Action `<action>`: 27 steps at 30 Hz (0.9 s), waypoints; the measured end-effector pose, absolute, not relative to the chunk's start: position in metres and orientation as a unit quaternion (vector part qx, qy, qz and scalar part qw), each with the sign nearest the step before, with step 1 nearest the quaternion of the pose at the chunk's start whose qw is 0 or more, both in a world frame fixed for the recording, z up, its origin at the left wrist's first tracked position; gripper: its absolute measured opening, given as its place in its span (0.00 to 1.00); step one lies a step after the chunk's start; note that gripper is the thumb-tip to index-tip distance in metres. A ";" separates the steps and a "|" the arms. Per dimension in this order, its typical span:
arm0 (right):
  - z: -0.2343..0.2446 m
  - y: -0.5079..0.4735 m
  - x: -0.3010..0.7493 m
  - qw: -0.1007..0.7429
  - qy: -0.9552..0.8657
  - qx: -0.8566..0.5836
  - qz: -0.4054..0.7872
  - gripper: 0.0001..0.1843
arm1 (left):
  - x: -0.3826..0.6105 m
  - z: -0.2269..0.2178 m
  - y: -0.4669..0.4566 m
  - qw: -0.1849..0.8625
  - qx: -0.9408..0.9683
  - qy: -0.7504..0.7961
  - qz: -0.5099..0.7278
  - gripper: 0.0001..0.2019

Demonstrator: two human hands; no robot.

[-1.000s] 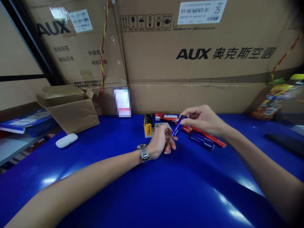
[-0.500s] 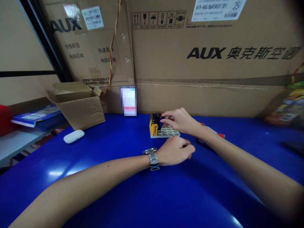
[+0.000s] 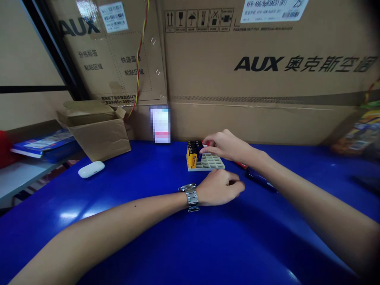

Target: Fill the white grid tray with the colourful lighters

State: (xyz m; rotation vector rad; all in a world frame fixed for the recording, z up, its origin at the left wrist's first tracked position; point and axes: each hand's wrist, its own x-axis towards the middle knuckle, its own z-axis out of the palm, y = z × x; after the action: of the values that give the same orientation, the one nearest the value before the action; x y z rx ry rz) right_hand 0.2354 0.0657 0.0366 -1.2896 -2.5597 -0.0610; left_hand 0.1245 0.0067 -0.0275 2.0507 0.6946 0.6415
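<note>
Though the right hand's (image 3: 230,145) fingers pinch and partly hide it, a smooth blue cylinder (image 3: 199,155) stands near the left edge of the gridded tray (image 3: 204,170), toward the counter's (image 3: 208,245) back edge; the left hand (image 3: 218,188) curls, its grip too hidden to tell.

A silver metal-link wristwatch (image 3: 192,199) encircles the left wrist (image 3: 183,201); the left forearm (image 3: 118,225), bare, bears a small spot (image 3: 135,206); the right forearm (image 3: 308,198) is bare.
</note>
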 end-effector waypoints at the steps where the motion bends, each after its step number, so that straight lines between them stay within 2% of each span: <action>1: 0.037 0.064 0.238 0.147 -0.882 -0.448 -0.024 0.19 | 0.124 -0.027 0.007 0.428 0.821 0.279 0.255 0.14; 4: 0.039 0.058 0.252 0.158 -0.876 -0.454 -0.034 0.21 | 0.124 -0.026 0.006 0.434 0.817 0.285 0.252 0.14; 6: 0.040 0.054 0.266 0.131 -0.870 -0.473 -0.044 0.20 | 0.124 -0.025 0.005 0.440 0.812 0.291 0.249 0.15; 11: 0.037 0.035 0.297 -0.022 -0.808 -0.583 -0.089 0.14 | 0.126 -0.025 0.006 0.454 0.795 0.312 0.252 0.15; 15: 0.038 0.015 0.299 -0.161 -0.748 -0.643 -0.034 0.07 | 0.126 -0.025 0.008 0.458 0.789 0.318 0.258 0.16; 18: 0.037 0.009 0.297 -0.183 -0.747 -0.639 -0.005 0.05 | 0.126 -0.025 0.008 0.465 0.784 0.320 0.259 0.16; 20: 0.036 0.011 0.300 -0.155 -0.780 -0.606 0.004 0.03 | 0.126 -0.026 0.008 0.468 0.780 0.325 0.261 0.16; 22: 0.034 0.015 0.304 -0.087 -0.825 -0.556 0.057 0.04 | 0.126 -0.027 0.009 0.450 0.772 0.345 0.287 0.16; 27: 0.027 0.023 0.312 0.195 -0.800 -0.514 0.241 0.11 | 0.127 -0.032 0.012 0.412 0.696 0.442 0.387 0.12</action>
State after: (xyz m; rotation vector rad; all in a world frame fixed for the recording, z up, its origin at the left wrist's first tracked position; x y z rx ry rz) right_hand 0.3118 0.0225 0.0271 -1.4392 -2.2424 0.6756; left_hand 0.1272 0.0123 -0.0319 1.7513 1.1131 0.9732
